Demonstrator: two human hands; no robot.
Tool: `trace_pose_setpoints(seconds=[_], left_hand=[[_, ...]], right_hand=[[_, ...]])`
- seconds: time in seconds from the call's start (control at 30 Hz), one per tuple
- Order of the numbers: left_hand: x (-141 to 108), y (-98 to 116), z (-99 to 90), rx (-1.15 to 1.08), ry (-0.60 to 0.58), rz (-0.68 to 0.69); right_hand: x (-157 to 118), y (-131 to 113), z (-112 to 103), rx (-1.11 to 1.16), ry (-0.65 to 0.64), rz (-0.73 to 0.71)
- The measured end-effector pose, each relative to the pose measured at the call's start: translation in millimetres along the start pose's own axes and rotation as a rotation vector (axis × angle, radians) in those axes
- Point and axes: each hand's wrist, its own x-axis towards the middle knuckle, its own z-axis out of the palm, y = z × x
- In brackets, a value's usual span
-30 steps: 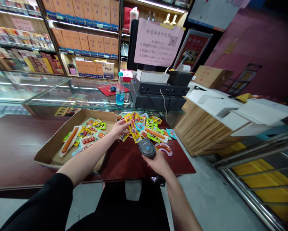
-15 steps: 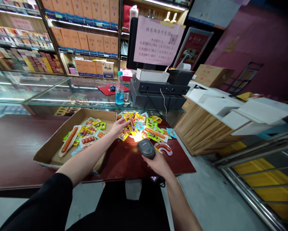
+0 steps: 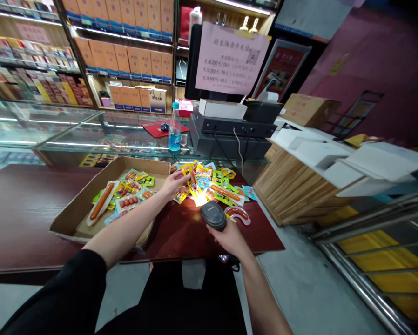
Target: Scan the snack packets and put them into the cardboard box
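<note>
My left hand [image 3: 175, 183] is closed on the edge of a yellow snack packet [image 3: 191, 179] with a sausage picture, above the pile. A dark barcode scanner [image 3: 213, 214] is gripped in my right hand [image 3: 228, 236]; its light falls on the packet's lower end. Around them lies a heap of small snack packets [image 3: 218, 177] in yellow, green and blue. A long wrapped sausage [image 3: 226, 193] rests on the heap, and a curved packaged sausage [image 3: 238, 214] lies right of the scanner. To the left, a shallow cardboard box [image 3: 71, 221] contains several packets and another long wrapped sausage [image 3: 102, 203].
The dark red table [image 3: 16, 214] adjoins a glass counter [image 3: 69, 135]. On the counter stand a bottle of blue drink [image 3: 174, 130], a mouse on a red mat [image 3: 153, 129] and a monitor with a pink notice [image 3: 232, 58]. A wooden cabinet [image 3: 286, 186] and metal railings [image 3: 362, 274] are at the right.
Hardly anything differs. My left hand still holds the yellow packet and my right hand the scanner, with only a tiny shift of the whole view.
</note>
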Motion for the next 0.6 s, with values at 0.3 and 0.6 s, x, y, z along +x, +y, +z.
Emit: trace_pose_setpoints(seconds=[0.3, 0.6], left_hand=[[-4, 4, 1.2, 0.099, -0.036, 0.049], [-40, 95, -39.9, 0.479, 0.069, 0.291]], right_hand=[[-5, 4, 4, 0.017, -0.072, -0.008], [-2, 4, 11, 0.079, -0.109, -0.049]])
